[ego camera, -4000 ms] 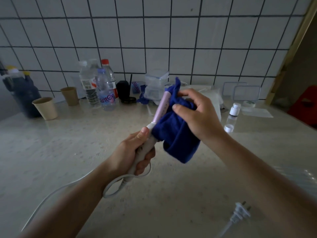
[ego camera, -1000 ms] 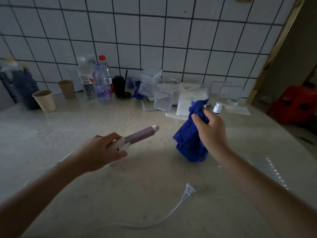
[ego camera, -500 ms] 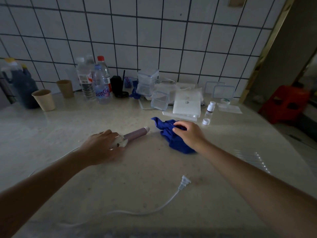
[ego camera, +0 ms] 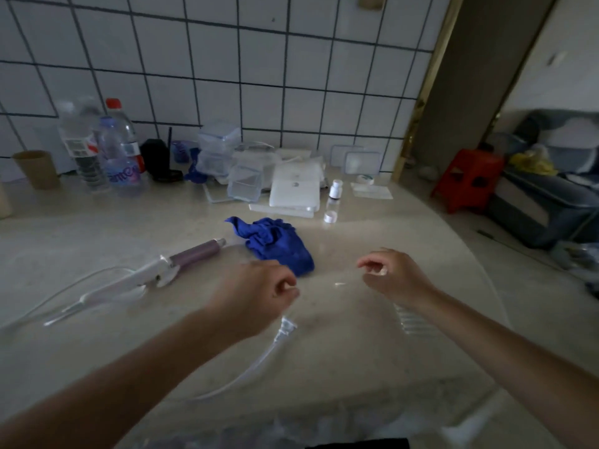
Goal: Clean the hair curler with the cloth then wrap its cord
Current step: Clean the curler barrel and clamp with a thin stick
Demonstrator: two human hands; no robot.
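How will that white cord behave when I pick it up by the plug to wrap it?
The cord lies in a loose curve, so it will probably flop and trail. Its plug end may swing. The far end joins the hair curler, which could get dragged along.

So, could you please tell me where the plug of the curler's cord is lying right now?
In the head view the plug lies on the countertop just below the left hand, nearer the person than the blue cloth.

On the counter (ego camera: 97, 228): hair curler (ego camera: 155, 273) at left, cloth (ego camera: 275, 244) just right of its tip, plug (ego camera: 287, 327) nearer, below the left hand (ego camera: 259, 293). Right hand (ego camera: 392, 277) right of the cloth. Against the tiled wall (ego camera: 227, 76) behind: bottles (ego camera: 107, 150), paper cup (ego camera: 37, 170), plastic containers (ego camera: 227, 160).
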